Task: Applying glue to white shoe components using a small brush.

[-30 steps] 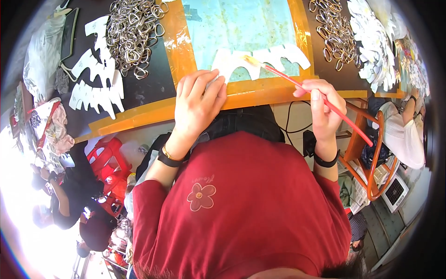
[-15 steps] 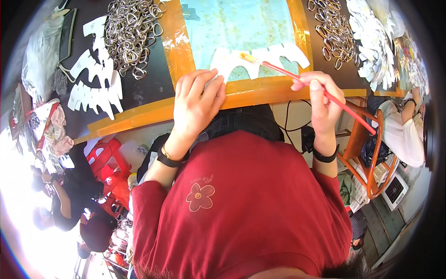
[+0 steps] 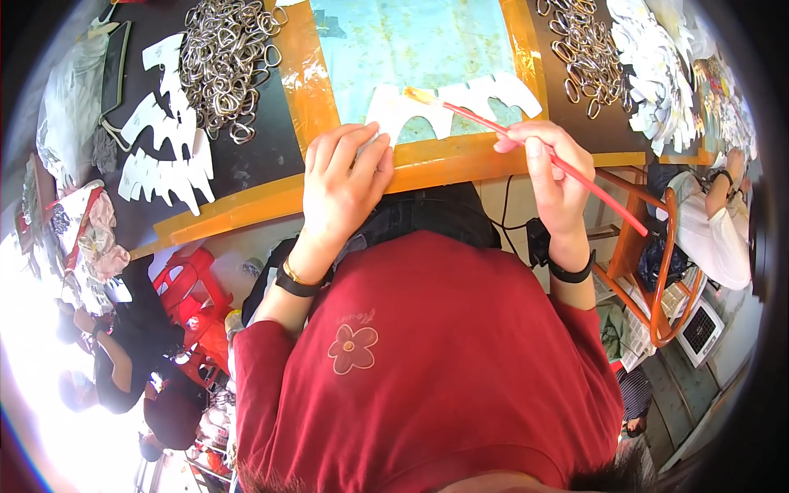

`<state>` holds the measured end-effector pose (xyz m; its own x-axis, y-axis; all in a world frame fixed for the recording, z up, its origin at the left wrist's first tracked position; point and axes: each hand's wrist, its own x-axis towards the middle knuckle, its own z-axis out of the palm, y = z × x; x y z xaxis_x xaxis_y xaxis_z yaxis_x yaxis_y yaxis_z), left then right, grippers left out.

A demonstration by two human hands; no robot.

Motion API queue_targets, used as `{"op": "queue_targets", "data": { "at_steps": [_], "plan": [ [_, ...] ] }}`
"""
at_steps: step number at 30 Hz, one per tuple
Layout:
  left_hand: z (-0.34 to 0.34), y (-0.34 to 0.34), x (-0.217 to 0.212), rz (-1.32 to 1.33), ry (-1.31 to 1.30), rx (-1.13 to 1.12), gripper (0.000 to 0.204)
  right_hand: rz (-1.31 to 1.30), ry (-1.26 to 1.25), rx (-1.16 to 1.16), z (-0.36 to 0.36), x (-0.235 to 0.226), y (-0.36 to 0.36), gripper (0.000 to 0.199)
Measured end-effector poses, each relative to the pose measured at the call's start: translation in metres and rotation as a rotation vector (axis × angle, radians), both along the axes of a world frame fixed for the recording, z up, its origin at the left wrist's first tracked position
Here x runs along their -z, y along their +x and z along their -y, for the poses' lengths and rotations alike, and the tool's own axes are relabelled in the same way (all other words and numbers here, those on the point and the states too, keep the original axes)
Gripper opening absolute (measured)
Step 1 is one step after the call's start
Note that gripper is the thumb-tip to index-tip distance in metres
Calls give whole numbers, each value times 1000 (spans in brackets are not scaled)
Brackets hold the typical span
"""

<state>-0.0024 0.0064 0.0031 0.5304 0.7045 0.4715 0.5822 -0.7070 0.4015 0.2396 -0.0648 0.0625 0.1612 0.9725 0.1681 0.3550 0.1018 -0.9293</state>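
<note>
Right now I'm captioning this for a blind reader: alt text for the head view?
A right hand strokes a red brush over a white cutout while the left hand pins it on a blue mat; metal rings lie nearby.

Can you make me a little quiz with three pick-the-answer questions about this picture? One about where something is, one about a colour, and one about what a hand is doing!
1. Where does the pile of metal rings lie?
A. on the dark table top, left of the blue mat
B. on a chair
C. in the left hand

2. What colour is the brush handle?
A. green
B. red
C. black

3. What is the left hand doing?
A. holding the brush
B. hanging in the air
C. pressing flat on the white cut-out

Answers:
1 A, the rings are heaped on the dark top beside the blue mat.
2 B, the thin stick in the right hand is red.
3 C, its fingers lie flat on the cut-out's edge.
</note>
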Motion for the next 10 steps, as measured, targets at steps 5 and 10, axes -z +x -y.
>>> {"op": "queue_targets", "data": {
  "at_steps": [5, 10],
  "plan": [
    [-1, 0, -2, 11, -7, 2, 22, -1, 14, 63, 11, -3, 12, 15],
    [0, -1, -1, 2, -8, 1, 21, 20, 14, 16, 16, -8, 6, 17]
  ]
}}
